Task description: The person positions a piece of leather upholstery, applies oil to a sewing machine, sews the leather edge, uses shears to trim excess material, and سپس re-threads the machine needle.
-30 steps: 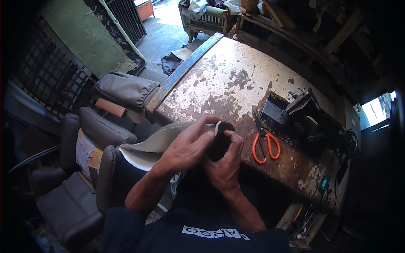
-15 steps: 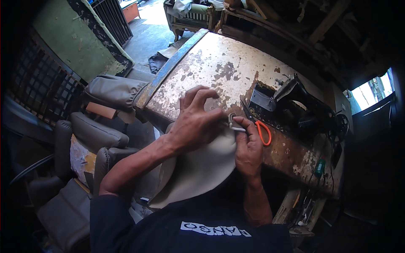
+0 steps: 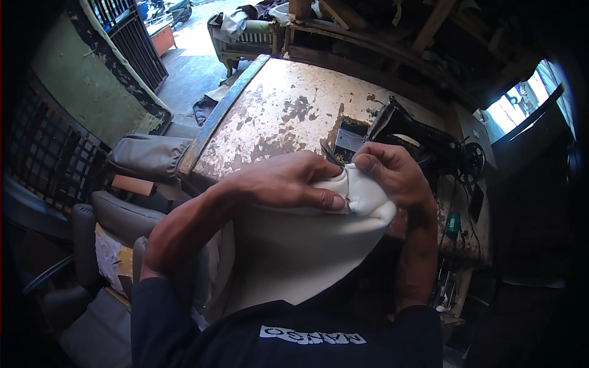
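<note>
My left hand [image 3: 288,181] grips a cream upholstery piece [image 3: 307,257], its thumb lying across a folded, seamed end. At that same end my right hand [image 3: 396,175] pinches the upper corner with thumb and curled fingers. The piece's wide lower part hangs down toward my dark shirt. Just behind the held end, scissor blades [image 3: 329,152] show on the worn tabletop [image 3: 264,122]; the handles are hidden by the fabric and my hands. A black sewing machine [image 3: 448,147] stands at the table's right side, just beyond my right hand.
Grey padded chair parts [image 3: 129,218] and a grey cushion [image 3: 147,159] lie to the left. A green-handled tool [image 3: 453,226] is at the table's right front. Wooden frames [image 3: 362,34] and an old armchair [image 3: 248,40] stand behind; an open gateway is at the upper left.
The cream piece's end has been turned to show a pale folded seam. My left hand has closed over it, and my right hand has moved up and right. The scissors are now mostly covered.
</note>
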Demonstrator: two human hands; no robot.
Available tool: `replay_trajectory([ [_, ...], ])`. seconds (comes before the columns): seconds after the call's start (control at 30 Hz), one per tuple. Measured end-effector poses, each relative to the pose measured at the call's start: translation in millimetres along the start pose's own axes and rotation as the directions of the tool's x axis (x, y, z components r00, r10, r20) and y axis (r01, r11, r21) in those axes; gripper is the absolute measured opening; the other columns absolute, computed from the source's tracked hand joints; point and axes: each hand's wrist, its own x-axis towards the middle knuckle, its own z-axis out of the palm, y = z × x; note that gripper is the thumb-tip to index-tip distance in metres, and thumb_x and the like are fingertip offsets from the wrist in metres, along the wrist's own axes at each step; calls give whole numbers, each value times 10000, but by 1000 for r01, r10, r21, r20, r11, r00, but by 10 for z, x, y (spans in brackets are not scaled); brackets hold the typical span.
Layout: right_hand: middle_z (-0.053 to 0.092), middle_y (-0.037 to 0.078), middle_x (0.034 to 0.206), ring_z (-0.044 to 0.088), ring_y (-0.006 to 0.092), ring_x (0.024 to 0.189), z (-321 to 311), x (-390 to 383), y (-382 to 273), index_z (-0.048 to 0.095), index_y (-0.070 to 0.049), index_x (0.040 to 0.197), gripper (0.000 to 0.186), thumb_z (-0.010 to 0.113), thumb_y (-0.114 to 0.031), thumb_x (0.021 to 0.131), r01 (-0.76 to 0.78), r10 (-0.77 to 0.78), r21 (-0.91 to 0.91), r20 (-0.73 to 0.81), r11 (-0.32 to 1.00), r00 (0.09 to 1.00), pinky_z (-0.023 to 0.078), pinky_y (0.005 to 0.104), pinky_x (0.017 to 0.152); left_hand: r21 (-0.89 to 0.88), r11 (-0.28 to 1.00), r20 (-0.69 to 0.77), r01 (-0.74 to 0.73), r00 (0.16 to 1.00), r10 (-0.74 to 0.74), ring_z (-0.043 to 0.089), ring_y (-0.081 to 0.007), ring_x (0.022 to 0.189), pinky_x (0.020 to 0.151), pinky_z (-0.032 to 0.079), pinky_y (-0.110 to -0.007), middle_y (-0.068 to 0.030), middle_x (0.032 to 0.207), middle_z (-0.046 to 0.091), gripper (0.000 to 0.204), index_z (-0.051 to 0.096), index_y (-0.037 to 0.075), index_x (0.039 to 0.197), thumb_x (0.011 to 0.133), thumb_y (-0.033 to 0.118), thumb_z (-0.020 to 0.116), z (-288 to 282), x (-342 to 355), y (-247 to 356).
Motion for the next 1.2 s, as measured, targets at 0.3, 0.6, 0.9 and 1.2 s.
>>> replay_trajectory([
  [0.3,644,65,818,636,147,762,-306,74,1000,703,-44,1091,441,657,-475,1011,-243,126,-165,-519,956,845,522,323,706,-783,620,-10,-47,998,64,723,-153,793,772,572,-250,-138,987,757,447,670,-106,1184,833,158,754,352,453,-536],
  [0.6,575,200,1025,598,417,1005,166,-343,1477,684,-88,1144,361,724,-284,844,-383,-102,-722,-528,577,843,520,532,852,-798,600,68,60,998,-9,696,-138,683,655,577,-281,-90,836,732,238,728,-32,981,849,165,745,402,806,-583],
  [0.9,567,269,1213,647,515,1049,-67,-978,1336,559,-97,1407,527,643,-310,932,-676,277,-650,-618,347,736,536,554,939,-840,541,77,36,996,54,711,-121,752,720,578,-261,-85,942,746,283,695,-35,1132,936,168,701,1071,895,-418],
  [1.2,698,302,1036,707,435,982,-250,-1990,1348,704,33,1053,293,672,-118,804,-857,185,-454,-845,245,501,558,528,876,-821,554,148,134,989,-20,681,-109,702,672,547,-267,-63,875,738,242,714,-2,1067,961,215,705,1753,1149,-459],
])
